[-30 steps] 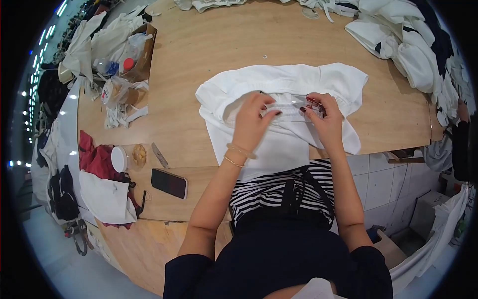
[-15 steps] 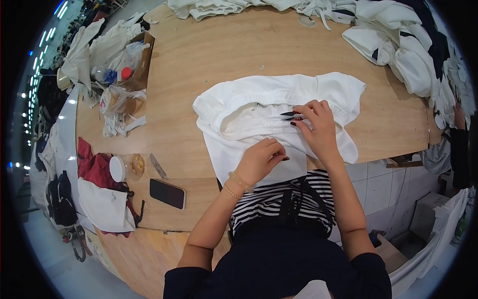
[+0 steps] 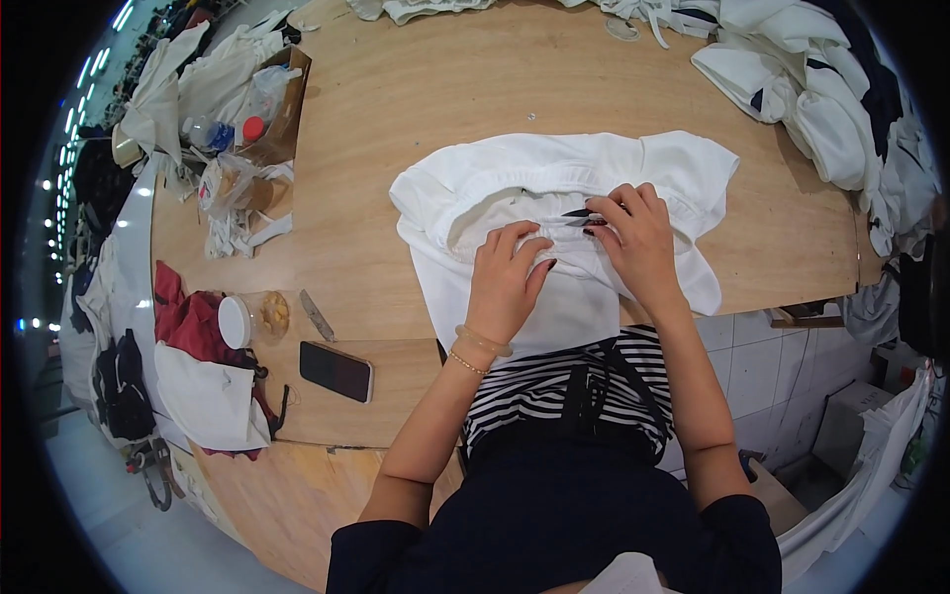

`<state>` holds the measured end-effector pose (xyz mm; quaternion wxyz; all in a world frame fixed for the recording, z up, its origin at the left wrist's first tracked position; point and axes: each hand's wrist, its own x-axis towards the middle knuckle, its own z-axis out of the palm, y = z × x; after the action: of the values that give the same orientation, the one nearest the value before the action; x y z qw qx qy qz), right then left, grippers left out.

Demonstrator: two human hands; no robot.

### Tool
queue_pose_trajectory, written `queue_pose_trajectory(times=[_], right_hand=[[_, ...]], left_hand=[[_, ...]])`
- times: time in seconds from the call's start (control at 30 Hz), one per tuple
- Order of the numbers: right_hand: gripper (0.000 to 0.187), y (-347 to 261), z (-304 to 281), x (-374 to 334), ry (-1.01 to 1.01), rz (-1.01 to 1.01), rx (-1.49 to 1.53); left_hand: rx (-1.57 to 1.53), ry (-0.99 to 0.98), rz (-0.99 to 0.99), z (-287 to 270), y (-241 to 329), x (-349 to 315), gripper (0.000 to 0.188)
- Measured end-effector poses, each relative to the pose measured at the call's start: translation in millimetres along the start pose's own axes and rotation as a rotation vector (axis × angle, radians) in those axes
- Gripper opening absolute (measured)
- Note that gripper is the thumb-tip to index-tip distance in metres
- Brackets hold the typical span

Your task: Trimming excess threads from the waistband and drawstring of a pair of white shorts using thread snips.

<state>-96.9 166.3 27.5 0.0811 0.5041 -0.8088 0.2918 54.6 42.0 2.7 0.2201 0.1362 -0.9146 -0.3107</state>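
A white garment (image 3: 554, 313) with a gathered elastic waistband lies spread on the table in front of me, its waist opening facing up. My left hand (image 3: 505, 272) has its fingers bent over the near side of the waistband, the thumb a little apart with cloth between. In my right hand (image 3: 638, 238) is a pair of small dark thread snips (image 3: 577, 213). Their pointed blades reach left over the waist opening, close to the left fingertips. The right fingers cover most of the snips' body.
A phone (image 3: 336, 372), a seam-ripper-like thin blade tool (image 3: 317, 315) and a lidded clear jar (image 3: 259, 317) lie at left, beside red cloth (image 3: 188, 312). Behind them stands a cardboard box (image 3: 289, 109) with bottles. White garments (image 3: 792, 94) are heaped at the far right.
My left hand has moved up and forward onto the waistband. The right hand still holds the snips in nearly the same place. The whole view has shifted slightly.
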Motion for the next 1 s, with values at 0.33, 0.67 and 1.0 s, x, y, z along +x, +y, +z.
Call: queue_pose_trajectory(times=[0.33,0.67,1.0], right_hand=[[0.026,2.3,4.6,-2.6,-0.085,0.174,0.351],[0.022,11.0,4.9,-4.8,0.008,0.549,1.038],[0.023,15.3,6.7,-13.3,0.034,0.555,1.005]], left_hand=[[-0.048,0.016,-0.004,0.6,-4.8,-0.8,0.023],[-0.077,0.243,-0.005,19.4,9.5,15.1,0.019],[0.103,0.26,-0.052,43.7,12.8,21.9,0.016]])
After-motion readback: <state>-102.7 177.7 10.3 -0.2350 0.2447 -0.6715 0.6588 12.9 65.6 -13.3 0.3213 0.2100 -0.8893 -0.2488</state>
